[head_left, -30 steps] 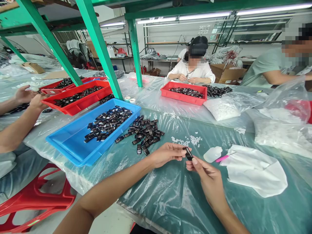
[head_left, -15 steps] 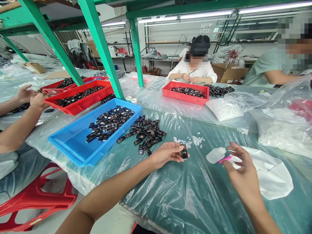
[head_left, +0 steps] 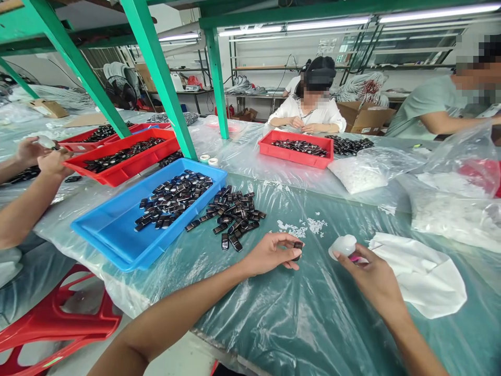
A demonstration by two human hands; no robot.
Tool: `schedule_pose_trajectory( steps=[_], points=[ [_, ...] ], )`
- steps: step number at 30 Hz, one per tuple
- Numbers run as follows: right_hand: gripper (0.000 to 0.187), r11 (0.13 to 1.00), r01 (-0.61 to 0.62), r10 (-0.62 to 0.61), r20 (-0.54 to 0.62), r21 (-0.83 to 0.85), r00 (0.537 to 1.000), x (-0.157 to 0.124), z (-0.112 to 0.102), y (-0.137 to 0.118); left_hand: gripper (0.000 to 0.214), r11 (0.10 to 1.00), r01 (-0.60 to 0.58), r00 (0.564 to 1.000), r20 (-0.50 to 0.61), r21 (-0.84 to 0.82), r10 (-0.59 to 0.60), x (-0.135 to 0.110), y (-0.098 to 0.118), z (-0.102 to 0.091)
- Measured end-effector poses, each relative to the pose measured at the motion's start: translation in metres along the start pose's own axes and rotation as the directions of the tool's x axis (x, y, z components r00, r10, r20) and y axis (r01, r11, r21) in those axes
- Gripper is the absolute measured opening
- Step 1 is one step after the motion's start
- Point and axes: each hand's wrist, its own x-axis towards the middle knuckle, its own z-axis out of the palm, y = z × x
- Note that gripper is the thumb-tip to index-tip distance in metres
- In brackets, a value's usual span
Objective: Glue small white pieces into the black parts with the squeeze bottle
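My left hand (head_left: 273, 256) pinches a small glossy black plastic piece (head_left: 298, 249) upright between thumb and fingers, a little above the table. To the right, my right hand (head_left: 370, 269) has its thumb and fingers closed on a translucent white flat piece (head_left: 342, 245), its edge raised from the table. Under these fingers shows a bit of a pink object (head_left: 355, 257), mostly hidden, so its kind is unclear. Beside that hand lies a crumpled white cloth (head_left: 426, 277). White scraps (head_left: 293, 228) are scattered beyond my left hand.
A blue tray (head_left: 105, 245) with black pieces stands at the left, a loose pile of them (head_left: 238, 211) beside it. Red trays (head_left: 295, 156) stand farther back. Clear bags of white bits (head_left: 360, 175) lie at the right. Green posts (head_left: 156, 68) rise at the left. Co-workers sit around.
My right hand has moved left and down and closed on the translucent white piece, lifting its edge. My left hand has turned the black piece, now seen more from its end.
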Motion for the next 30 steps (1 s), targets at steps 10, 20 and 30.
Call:
schedule_pose_trajectory(
  steps=[10, 20, 30],
  points=[
    [0.020, 0.502, -0.316, 0.046, 0.340, 0.805, 0.939, -0.026, 0.020, -0.028, 0.031, 0.961, -0.129, 0.991, -0.002, 0.245, 0.133, -0.002, -0.004, 0.003],
    [0.021, 0.055, -0.466, 0.049, 0.464, 0.883, 0.884, -0.028, 0.021, -0.034, 0.024, 0.930, -0.138, 0.987, -0.030, 0.342, 0.157, -0.003, -0.003, 0.003],
    [0.029, 0.354, -0.442, 0.166, 0.410, 0.824, 0.897, -0.036, 0.033, -0.037, 0.021, 0.857, -0.123, 0.978, -0.087, 0.500, 0.191, -0.004, -0.004, 0.003]
  ],
)
